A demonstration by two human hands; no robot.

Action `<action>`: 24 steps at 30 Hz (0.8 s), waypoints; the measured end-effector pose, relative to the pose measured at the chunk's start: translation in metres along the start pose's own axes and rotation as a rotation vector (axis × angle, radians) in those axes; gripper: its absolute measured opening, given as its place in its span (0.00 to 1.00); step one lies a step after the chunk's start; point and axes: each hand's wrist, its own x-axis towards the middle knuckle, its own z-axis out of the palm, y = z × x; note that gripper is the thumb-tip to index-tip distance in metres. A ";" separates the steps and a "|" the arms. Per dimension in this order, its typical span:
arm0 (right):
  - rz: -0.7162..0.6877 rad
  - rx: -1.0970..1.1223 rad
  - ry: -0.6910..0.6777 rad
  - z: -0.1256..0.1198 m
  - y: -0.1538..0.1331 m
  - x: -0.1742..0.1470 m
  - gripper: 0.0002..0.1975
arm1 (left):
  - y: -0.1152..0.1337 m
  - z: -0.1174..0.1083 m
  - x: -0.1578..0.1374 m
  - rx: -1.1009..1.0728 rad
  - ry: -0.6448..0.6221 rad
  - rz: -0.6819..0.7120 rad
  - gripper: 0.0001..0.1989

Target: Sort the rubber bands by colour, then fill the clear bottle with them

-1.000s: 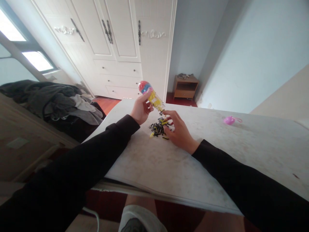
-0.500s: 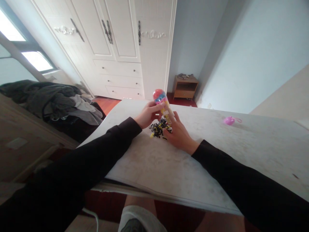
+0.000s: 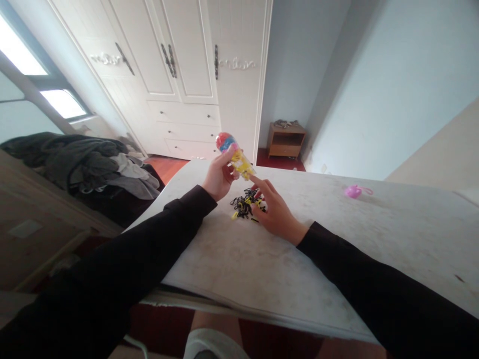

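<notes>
My left hand [image 3: 220,175] is closed round a clear tube-shaped container [image 3: 242,162], held tilted above the table. Bands of red, blue, pink and yellow small elastic bands show through its wall, the yellow ones nearest its lower end. My right hand [image 3: 277,208] has its fingers apart, the index fingertip at or close to that lower end. Beneath the fingers lies a loose pile of black and yellow elastic bands [image 3: 245,205]. Whether my right fingertips touch any of the bands I cannot tell.
A pink rounded piece with a loop [image 3: 354,191] rests on the right part of the white table [image 3: 232,264]. Beyond the table stand a white wardrobe [image 3: 187,117] and a small wooden cabinet [image 3: 286,139]. Dark clothes [image 3: 75,157] are heaped at the left.
My left hand has drawn the container left and tilted it more. My right hand has come away from the container's side and its fingers have spread over the pile.
</notes>
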 end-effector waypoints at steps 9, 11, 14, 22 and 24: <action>0.026 -0.074 -0.003 -0.002 -0.005 0.000 0.44 | -0.007 -0.004 -0.002 0.019 -0.136 -0.097 0.16; 0.060 -0.111 -0.012 0.001 -0.003 -0.001 0.44 | -0.011 -0.004 -0.005 0.071 -0.250 -0.174 0.18; 0.076 -0.139 0.007 0.004 0.003 -0.002 0.42 | -0.018 -0.004 -0.009 0.105 -0.338 -0.196 0.21; 0.063 -0.013 -0.033 0.005 0.007 0.000 0.43 | -0.012 -0.003 -0.007 0.055 -0.247 -0.124 0.20; 0.054 -0.005 -0.037 0.004 0.005 0.000 0.42 | -0.009 -0.002 -0.007 0.024 -0.196 -0.101 0.18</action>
